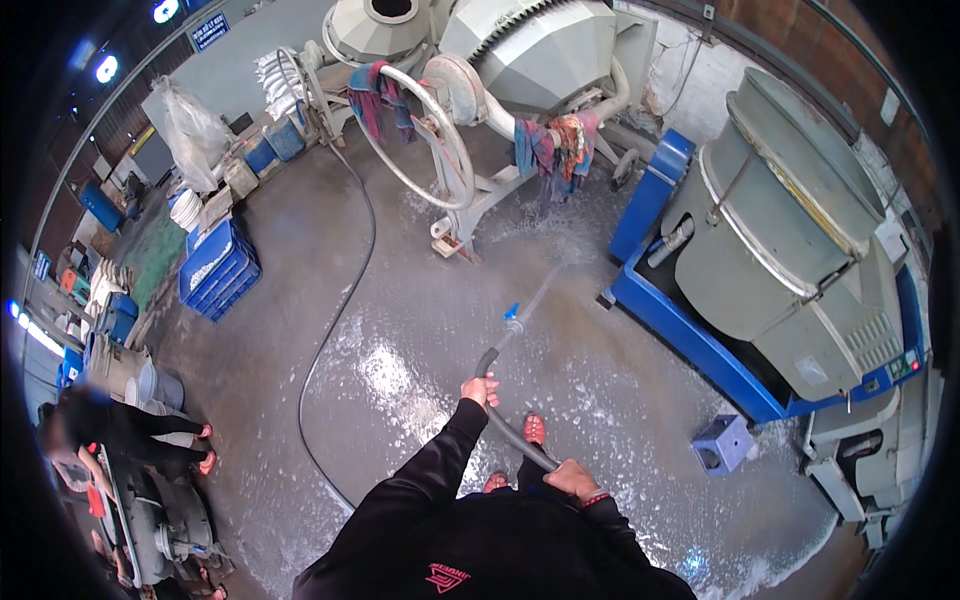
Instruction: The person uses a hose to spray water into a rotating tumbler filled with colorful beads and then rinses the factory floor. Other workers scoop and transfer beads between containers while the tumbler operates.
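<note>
Both hands are closed around a thick grey hose [517, 437] that slants across the front of the body, above the wet concrete floor [270, 330]. The left hand [480, 389] grips it farther forward, near the end that carries a valve with a blue lever [512, 313]; the right hand [575, 481] grasps it farther back, close to the body. A stream of water [545, 287] leaves the valve toward the floor in front of a drum machine with a white handwheel [466, 150]. One rag [378, 100] hangs over the handwheel and more cloths [556, 150] drape over the machine's frame. White suds lie scattered over the floor around the person's pink sandals. To the right stand a large grey tub machine [770, 230] on a blue base [690, 345] and, nearer, a small bluish plastic stool [722, 445]. To the left, a dark hose [341, 300] curves along the floor, with a blue crate [225, 270] beyond it and a co-worker in black [130, 425] near the edge.
</note>
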`<state>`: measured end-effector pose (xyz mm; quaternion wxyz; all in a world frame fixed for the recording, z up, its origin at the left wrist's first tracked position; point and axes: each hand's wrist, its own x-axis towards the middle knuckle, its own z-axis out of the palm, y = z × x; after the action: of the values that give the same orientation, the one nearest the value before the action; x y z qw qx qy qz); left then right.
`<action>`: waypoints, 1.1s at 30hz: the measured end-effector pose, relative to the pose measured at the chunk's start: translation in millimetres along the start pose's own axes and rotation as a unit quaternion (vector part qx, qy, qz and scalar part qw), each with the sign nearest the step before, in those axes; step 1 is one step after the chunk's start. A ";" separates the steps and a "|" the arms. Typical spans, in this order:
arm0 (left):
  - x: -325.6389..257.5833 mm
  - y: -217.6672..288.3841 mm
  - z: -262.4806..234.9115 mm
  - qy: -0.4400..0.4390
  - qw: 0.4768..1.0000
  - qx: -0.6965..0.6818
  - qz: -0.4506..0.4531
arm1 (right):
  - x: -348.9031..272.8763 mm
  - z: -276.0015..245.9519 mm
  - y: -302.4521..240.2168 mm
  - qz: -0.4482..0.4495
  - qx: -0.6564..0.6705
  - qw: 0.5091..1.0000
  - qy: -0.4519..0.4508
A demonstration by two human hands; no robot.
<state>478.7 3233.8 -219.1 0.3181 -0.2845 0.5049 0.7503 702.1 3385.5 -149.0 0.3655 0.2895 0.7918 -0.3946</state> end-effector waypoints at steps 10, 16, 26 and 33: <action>74.7 60.3 -11.8 0.072 0.996 0.052 0.003 | 117.5 -66.4 -53.5 -0.111 -0.075 0.986 -0.094; 73.1 45.9 -121.8 0.270 0.962 -0.013 -0.020 | 188.9 -33.0 -85.9 -0.297 -0.244 0.888 -0.253; 85.7 172.5 -267.0 0.271 0.957 -0.104 -0.014 | 224.4 38.3 -287.3 -0.180 -0.311 0.904 -0.232; 111.3 291.3 -359.9 0.107 0.977 -0.180 -0.029 | 204.2 69.6 -450.3 -0.178 -0.322 0.907 -0.207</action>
<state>223.2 2833.3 -252.6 0.2279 -0.4302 0.3842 0.7845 274.8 3127.4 -157.2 0.5180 -0.0775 0.8207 -0.2281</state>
